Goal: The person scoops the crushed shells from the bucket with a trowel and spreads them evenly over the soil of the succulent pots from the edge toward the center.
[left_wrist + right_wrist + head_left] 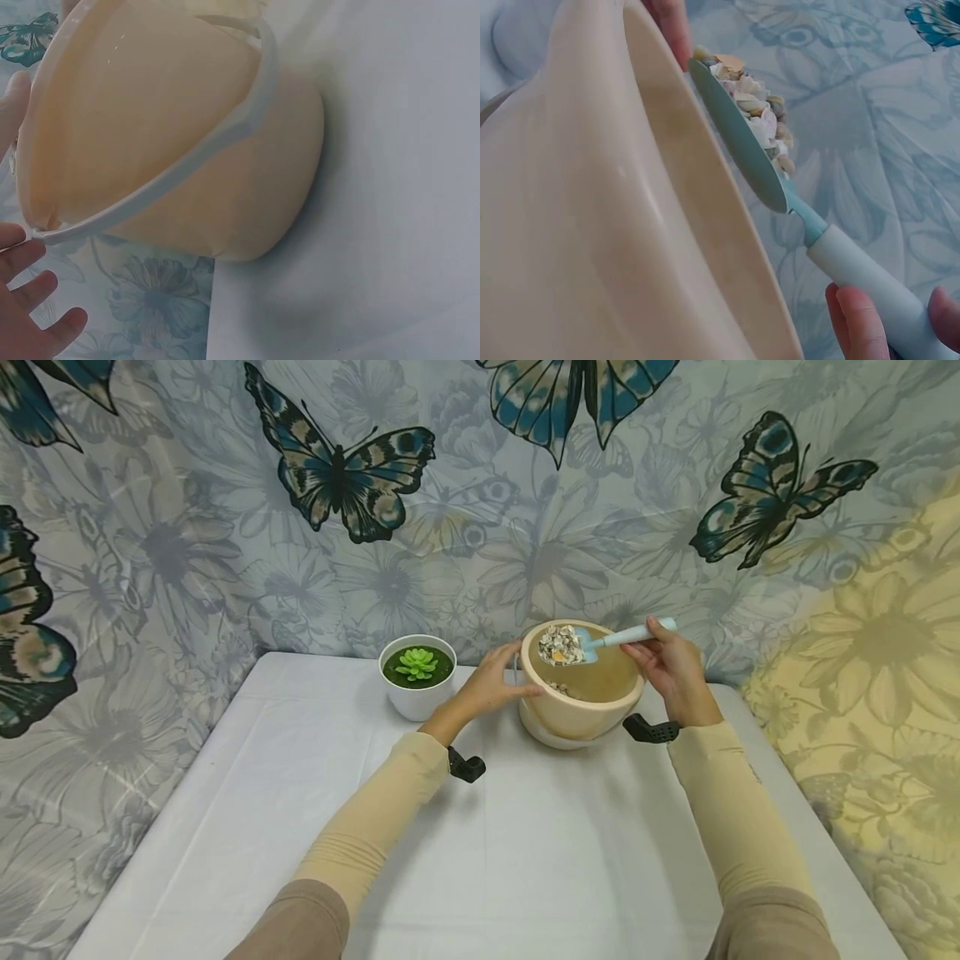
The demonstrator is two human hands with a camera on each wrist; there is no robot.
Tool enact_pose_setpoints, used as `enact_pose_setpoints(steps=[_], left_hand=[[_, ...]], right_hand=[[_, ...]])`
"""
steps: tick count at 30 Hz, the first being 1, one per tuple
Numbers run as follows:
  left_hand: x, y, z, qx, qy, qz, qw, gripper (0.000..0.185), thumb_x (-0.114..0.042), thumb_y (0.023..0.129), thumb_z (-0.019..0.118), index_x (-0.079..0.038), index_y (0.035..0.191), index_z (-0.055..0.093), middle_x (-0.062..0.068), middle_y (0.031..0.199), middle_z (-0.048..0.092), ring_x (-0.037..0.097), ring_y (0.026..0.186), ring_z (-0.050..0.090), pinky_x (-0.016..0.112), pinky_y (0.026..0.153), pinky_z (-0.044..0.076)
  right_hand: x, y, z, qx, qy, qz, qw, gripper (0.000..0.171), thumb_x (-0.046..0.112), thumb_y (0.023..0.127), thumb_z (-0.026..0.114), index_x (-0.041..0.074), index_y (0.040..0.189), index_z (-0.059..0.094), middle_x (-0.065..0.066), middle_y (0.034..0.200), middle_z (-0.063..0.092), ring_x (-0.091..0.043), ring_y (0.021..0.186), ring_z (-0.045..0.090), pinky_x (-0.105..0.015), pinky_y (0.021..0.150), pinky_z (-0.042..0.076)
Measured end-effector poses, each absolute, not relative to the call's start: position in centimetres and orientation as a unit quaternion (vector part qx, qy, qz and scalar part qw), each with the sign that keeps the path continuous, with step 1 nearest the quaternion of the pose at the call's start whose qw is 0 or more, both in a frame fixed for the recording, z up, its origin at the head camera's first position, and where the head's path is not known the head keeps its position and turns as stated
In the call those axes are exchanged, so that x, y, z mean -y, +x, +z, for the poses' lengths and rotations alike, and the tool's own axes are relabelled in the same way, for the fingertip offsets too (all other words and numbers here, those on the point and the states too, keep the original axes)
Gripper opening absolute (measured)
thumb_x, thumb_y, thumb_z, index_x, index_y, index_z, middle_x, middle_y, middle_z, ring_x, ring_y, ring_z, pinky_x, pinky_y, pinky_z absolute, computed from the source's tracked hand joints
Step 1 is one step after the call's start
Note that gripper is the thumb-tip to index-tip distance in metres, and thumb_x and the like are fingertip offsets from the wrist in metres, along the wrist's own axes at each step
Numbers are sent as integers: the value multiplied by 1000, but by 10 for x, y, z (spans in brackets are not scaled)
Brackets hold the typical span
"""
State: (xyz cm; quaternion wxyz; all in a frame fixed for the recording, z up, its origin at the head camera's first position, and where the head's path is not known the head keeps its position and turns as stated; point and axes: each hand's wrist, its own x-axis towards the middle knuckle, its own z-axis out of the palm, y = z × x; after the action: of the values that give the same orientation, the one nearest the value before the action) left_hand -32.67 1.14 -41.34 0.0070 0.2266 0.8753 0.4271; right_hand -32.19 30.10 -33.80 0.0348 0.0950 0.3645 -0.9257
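A cream bucket (577, 720) with a white swing handle (176, 174) stands at the back of the white table. My left hand (489, 683) holds its left side, thumb on the near rim and fingers spread toward the far side. My right hand (671, 667) grips the pale handle of a light blue trowel (742, 146), with thumb and fingers around it. The trowel is held over the bucket's mouth. Its blade carries a heap of small shells and pebbles (561, 645). A few similar bits (561, 689) show inside the bucket.
Left of the bucket stands a white pot (418, 700) with a green succulent (417, 663). The white table (540, 860) meets a butterfly-print cloth (480, 568) at its back edge. Both wrists carry black straps.
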Motion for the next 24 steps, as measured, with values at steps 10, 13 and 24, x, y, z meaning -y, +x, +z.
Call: enact_pose_setpoints(steps=[10, 13, 24], left_hand=[[-4, -328, -407, -879, 225, 420, 5, 99, -53, 79, 75, -11, 155, 27, 12, 159, 28, 33, 148, 26, 55, 117, 27], [0, -327, -404, -878, 219, 425, 5, 99, -51, 80, 75, -11, 155, 25, 12, 160, 27, 32, 148, 24, 54, 119, 25], [22, -329, -393, -886, 203, 417, 8, 103, -57, 78, 74, -20, 157, 20, 9, 162, 24, 31, 150, 19, 56, 118, 25]], right_hand=[[-285, -324, -330, -371, 98, -923, 18, 8, 7, 94, 60, 0, 97, 58, -17, 81, 68, -30, 76, 73, -39, 70, 61], [-279, -324, -328, -373, 88, -923, 21, 8, 7, 94, 60, 0, 96, 57, -17, 81, 67, -30, 78, 73, -38, 70, 61], [-261, -328, -328, -381, 47, -923, 36, 11, 9, 98, 55, -2, 95, 55, -21, 79, 71, -29, 77, 74, -36, 72, 61]])
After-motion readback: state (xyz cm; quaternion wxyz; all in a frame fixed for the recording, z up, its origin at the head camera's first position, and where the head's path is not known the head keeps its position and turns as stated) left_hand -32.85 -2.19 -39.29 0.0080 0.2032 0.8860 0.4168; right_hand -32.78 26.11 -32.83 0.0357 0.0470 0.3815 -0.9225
